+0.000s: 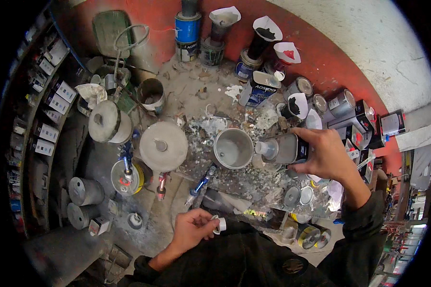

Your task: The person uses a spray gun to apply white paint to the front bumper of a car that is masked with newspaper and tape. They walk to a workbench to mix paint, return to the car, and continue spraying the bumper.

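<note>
My right-hand fingers (304,134) grip a tin, spread across its far side with the thumb at its near side; my left hand (191,230) pinches a small cap. Under everything is the bench (179,76), crusted with dried splashes. On its left part sits a pot with a wide round lid (164,131), apart from both my hands.

The tin (288,149) is over the bench, tipped so that its pale spout (270,149) points left, just beside the rim of an open cup. I'd expect thin, stiff metal walls that dent if squeezed, and a weight that could shift if there is liquid inside, though I can't see how full it is. Best held as now, round the body behind the spout, wrist free to tilt; a wet side would be slippery.

The cup (233,148) stands upright, rigid and probably light, easily knocked; steady it low on its wall. The white cap (221,224) seems light, hard plastic: a fingertip pinch on its edge is enough.
</note>
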`<state>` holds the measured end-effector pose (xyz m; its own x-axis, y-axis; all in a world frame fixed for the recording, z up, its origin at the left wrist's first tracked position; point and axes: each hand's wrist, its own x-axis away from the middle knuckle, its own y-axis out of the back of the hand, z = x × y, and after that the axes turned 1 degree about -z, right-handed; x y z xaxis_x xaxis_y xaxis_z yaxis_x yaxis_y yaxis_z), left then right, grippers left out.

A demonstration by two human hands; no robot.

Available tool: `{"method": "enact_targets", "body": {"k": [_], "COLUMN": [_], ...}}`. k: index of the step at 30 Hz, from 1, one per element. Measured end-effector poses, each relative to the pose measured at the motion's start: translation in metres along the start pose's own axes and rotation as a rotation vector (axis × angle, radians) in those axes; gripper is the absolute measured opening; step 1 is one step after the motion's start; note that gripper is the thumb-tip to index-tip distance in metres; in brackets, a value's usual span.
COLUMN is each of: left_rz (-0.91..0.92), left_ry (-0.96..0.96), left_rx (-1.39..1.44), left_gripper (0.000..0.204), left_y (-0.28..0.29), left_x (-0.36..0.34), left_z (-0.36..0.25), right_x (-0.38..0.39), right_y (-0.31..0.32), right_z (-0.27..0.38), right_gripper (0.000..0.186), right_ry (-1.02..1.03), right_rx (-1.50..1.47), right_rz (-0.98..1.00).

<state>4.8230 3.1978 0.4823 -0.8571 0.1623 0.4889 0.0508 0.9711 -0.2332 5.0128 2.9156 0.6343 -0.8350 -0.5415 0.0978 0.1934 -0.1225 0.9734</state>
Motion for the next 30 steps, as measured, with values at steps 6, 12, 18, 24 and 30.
{"method": "enact_targets", "body": {"k": [6, 12, 18, 24, 30], "left_rz": [-0.005, -0.010, -0.005, -0.019, -0.024], "left_ry": [0.001, -0.005, -0.011, 0.002, 0.009], "left_rx": [0.043, -0.009, 0.061, 0.061, 0.006], "left_gripper": [0.013, 0.012, 0.012, 0.011, 0.011], "left_y": [0.004, 0.007, 0.011, 0.013, 0.013], "left_x": [-0.005, -0.009, -0.014, -0.018, -0.021], "left_z": [-0.001, -0.005, -0.004, -0.005, -0.005], "right_x": [-0.010, -0.016, -0.019, -0.023, -0.027], "right_y": [0.007, 0.011, 0.012, 0.012, 0.016], "right_z": [0.005, 0.010, 0.011, 0.012, 0.013], "right_gripper": [0.061, 0.063, 0.063, 0.070, 0.062], "right_ry": [0.000, 0.007, 0.047, 0.063, 0.055], "right_rx": [0.084, 0.109, 0.129, 0.143, 0.162], "right_rz": [0.084, 0.103, 0.114, 0.137, 0.166]}}
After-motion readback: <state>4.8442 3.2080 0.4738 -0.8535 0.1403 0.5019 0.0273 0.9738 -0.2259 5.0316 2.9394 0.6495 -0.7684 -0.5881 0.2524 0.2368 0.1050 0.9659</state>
